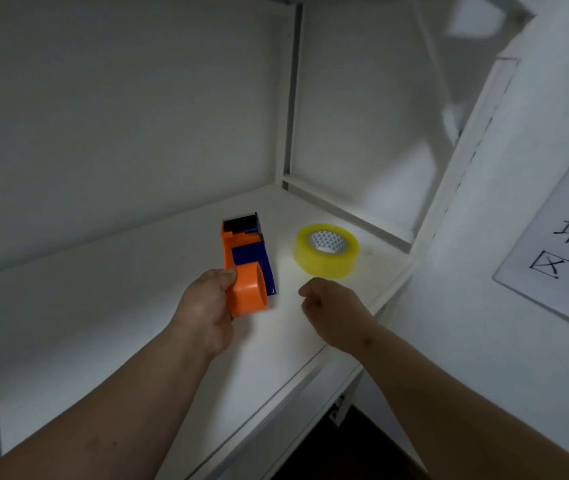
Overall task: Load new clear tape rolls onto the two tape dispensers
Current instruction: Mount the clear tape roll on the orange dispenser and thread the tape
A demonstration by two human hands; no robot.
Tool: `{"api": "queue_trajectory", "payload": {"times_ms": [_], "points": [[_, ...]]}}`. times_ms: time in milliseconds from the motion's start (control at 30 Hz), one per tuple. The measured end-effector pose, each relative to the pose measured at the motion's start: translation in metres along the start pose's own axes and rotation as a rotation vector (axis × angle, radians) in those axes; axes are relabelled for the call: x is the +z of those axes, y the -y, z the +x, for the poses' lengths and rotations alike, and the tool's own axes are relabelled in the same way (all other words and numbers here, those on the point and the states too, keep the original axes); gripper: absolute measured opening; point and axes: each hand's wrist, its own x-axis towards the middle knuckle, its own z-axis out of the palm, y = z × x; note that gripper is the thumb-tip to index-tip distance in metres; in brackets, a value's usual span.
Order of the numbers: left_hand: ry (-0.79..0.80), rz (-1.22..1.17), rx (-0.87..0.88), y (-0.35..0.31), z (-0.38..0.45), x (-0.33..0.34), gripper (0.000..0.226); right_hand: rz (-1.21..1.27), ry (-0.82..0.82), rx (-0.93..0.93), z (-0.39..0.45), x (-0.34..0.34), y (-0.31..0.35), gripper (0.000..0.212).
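An orange and blue tape dispenser [246,261] sits in my left hand [207,306], which grips its round orange hub end; the black roller end points away from me. No tape roll is on its hub. A clear, yellowish tape roll [326,251] with a white printed core lies flat on the white shelf [103,323], to the right of the dispenser. My right hand [331,310] hovers just in front of the roll, fingers loosely curled, holding nothing and not touching it.
The shelf is a white compartment with a back wall, a metal upright post [290,95] and a right side frame. A paper sign [560,237] with black characters hangs on the wall at right. The shelf's front edge drops to a dark floor.
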Motion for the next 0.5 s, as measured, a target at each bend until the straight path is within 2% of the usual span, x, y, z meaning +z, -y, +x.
{"api": "queue_trajectory", "payload": {"times_ms": [167,333,500], "points": [[-0.098,-0.010,0.054,0.004,0.025,0.026,0.015,-0.137,-0.056,-0.101,0.054,-0.022,-0.036,0.032],[-0.227,-0.034,0.083,0.009,0.039,0.056,0.016,-0.356,-0.122,-0.227,0.097,-0.044,-0.070,0.044],[-0.298,-0.049,0.100,0.014,0.045,0.069,0.023,-0.498,0.024,-0.297,0.127,-0.043,-0.077,0.056]]}}
